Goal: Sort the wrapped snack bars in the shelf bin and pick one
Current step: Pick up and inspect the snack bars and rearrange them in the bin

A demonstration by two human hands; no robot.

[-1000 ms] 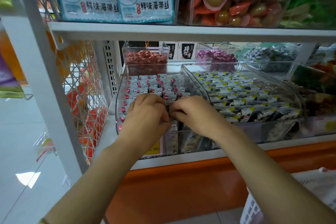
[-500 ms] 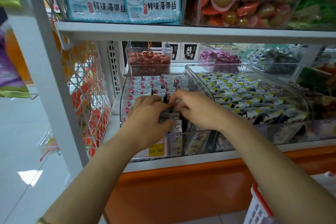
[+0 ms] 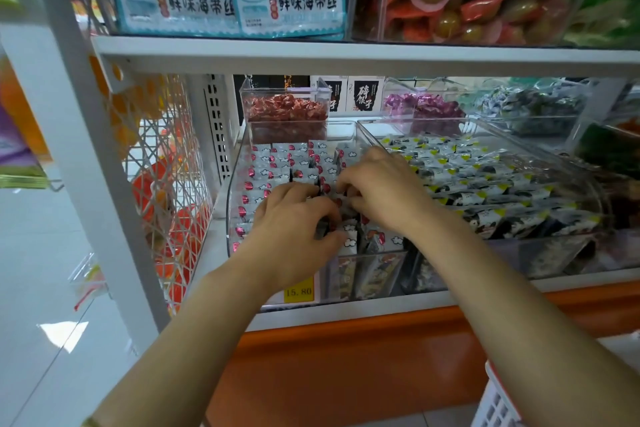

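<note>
Change since one second ago: left hand (image 3: 294, 218) and right hand (image 3: 381, 191) deeper in shelf bin (image 3: 231, 218), moved from front edge toward middle rows. Left fingers curled, thumb and fingers pinching some upright wrapped snack bars (image 3: 277, 163) with white cloud and red mark on wrapper. Right hand close beside, reaching further back than before; fingers bent down into rows, tips hidden, so cannot tell if holding any bar. Bars all inside clear bin on lower shelf, none lifted out.

Writing: on upper shelf, blue seaweed packs (image 3: 221, 0) printed 鲜味海带丝; below left wrist, yellow price tag (image 3: 298, 291) reading 15.80; behind bin, dark box (image 3: 363, 95) marked 碎银子. Further right, neighbour bin (image 3: 585, 180) of bars with yellow corners.
</note>
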